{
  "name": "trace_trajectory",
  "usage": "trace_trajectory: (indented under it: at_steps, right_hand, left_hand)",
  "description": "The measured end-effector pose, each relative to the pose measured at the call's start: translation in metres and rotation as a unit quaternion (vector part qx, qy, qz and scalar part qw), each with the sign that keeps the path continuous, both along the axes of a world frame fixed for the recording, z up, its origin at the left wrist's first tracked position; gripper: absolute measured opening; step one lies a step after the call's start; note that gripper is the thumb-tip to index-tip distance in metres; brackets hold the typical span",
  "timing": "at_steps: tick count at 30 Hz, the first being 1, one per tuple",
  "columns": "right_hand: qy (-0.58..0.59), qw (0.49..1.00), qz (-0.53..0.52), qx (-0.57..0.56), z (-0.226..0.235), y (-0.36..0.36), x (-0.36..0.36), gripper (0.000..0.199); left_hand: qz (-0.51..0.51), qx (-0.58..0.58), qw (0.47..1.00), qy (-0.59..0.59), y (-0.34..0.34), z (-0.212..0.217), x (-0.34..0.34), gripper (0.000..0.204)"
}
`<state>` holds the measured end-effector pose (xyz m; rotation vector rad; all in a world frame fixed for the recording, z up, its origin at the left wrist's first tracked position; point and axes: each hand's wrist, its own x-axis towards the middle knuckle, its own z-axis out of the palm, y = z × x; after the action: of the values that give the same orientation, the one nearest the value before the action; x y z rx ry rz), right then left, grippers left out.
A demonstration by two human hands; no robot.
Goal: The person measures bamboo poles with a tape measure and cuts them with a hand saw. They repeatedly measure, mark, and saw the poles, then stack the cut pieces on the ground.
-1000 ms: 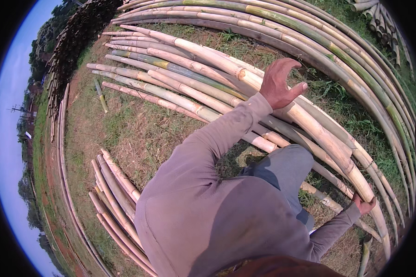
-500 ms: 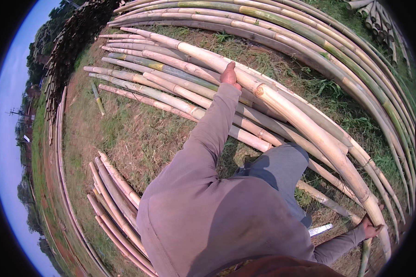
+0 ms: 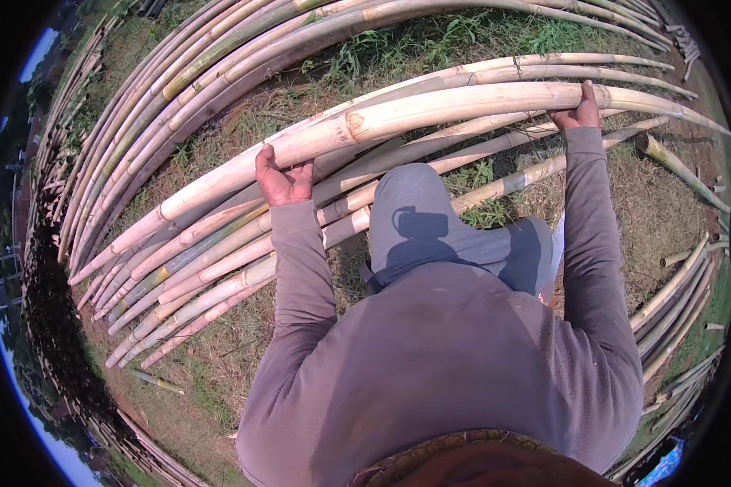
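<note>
Thick bamboo pole (image 3: 455, 104) held in two grips, crosswise in front of the person's body.

Left grip (image 3: 287, 183) closes on the pole left of a brown node, palm turned up, thumb against its near side; right grip (image 3: 579, 115) holds it farther along, thumb laid over the top. Pole lies just beyond the bent, grey-clad knee (image 3: 414, 195), over a row of other poles (image 3: 508, 182), pale with green and yellow patches; whether it touches them, cannot tell. Grassy ground (image 3: 650, 203) below all; a second row (image 3: 244, 69) curves along its far-left side. Toward the ground's right edge: a yellow-green pole (image 3: 682, 172), hollow end showing, and a small stack (image 3: 674, 304) nearer the person.
</note>
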<state>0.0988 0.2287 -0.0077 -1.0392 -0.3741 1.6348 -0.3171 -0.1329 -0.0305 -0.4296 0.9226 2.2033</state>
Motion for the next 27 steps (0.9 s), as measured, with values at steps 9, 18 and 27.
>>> trace_trajectory:
  at_steps: [9, 18, 27]
  right_hand:
    - [0.075, 0.996, -0.004, -0.055, -0.022, -0.033, -0.021, 0.049]
    - [0.071, 0.993, 0.093, -0.014, -0.023, -0.053, -0.061, 0.056]
    - [-0.588, 0.635, 0.485, 0.122, -0.038, -0.061, -0.114, 0.075]
  left_hand:
    - [0.011, -0.080, 0.991, 0.105, -0.023, 0.000, -0.015, 0.065]
    - [0.071, -0.044, 0.990, 0.112, -0.042, -0.015, -0.067, 0.054]
    - [0.046, -0.404, 0.891, 0.200, -0.076, -0.060, -0.159, 0.083]
